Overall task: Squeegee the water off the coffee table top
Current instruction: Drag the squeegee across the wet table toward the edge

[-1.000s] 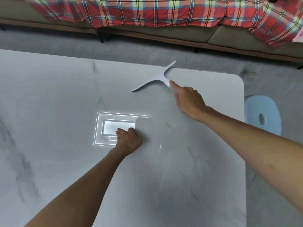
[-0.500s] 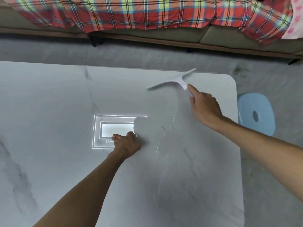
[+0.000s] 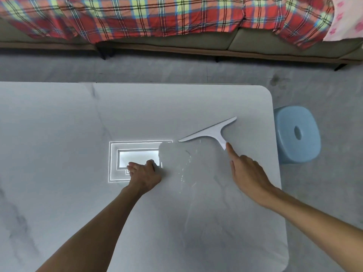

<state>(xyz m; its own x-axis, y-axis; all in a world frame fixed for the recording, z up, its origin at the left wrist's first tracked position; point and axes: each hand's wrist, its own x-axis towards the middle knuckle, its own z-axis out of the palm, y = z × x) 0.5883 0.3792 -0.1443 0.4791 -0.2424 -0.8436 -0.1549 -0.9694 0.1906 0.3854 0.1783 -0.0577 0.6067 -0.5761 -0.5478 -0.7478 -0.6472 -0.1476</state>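
We looked down on a pale, marble-patterned coffee table top (image 3: 78,124) that filled most of the view, its rounded far-right corner standing out against a grey floor (image 3: 176,71). Beyond the floor ran a low sofa (image 3: 255,41), draped with a red, yellow and blue plaid blanket (image 3: 157,14). Just off the table's right edge stood a light blue plastic stool (image 3: 296,134) with an oval hole in its seat.

On the table, a bright rectangular light reflection (image 3: 135,160) showed near the middle. To the right of it lay a thin film of water (image 3: 186,167), with glinting streaks trailing toward us.

Our left hand (image 3: 144,174) rested on the table at the near-right edge of the reflection, fingers curled under and holding nothing we could see. Our right hand (image 3: 247,173) reached forward with the index finger stretched out and the other fingers loosely bent; its fingertip touched the end of the handle of the white squeegee (image 3: 211,132), and the hand was not wrapped around it.

The squeegee lay on the table near the right edge, just beyond the water, its long blade running diagonally from lower left to upper right and its short handle pointing back toward our right hand.
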